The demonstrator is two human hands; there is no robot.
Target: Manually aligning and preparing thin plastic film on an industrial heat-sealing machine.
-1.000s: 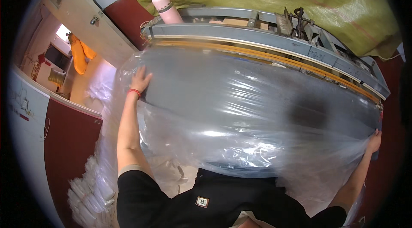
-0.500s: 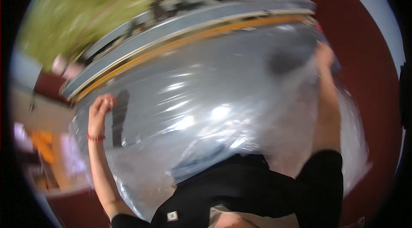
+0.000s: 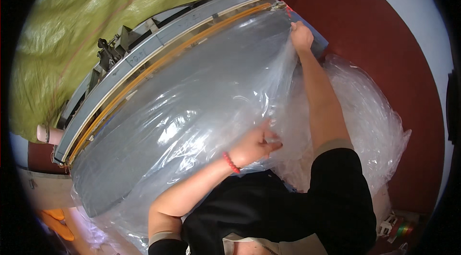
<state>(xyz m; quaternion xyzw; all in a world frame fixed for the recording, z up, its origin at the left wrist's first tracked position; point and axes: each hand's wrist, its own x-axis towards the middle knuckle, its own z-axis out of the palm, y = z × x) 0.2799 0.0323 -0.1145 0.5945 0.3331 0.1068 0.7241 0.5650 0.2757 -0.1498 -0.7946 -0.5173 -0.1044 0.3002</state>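
- Left hand [image 3: 254,143], a red bead bracelet [image 3: 231,163] on its wrist, pinches the clear plastic sheet [image 3: 192,111] near its middle.
- Right hand [image 3: 301,36] grips the sheet's far edge beside the grey sealing machine [image 3: 158,39].
- The sheet lies spread over the grey tabletop [image 3: 103,183].
- Loose plastic [image 3: 370,120] is heaped at the right.
- A green tarp [image 3: 81,19] lies behind the machine.

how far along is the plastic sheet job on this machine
Done: the clear plastic sheet already lies across the grey machine bed. In hand: the right hand pinches its far corner by the orange sealing bar, while the left hand gathers the near edge. Left: wrinkles and loose film bunched at the right.
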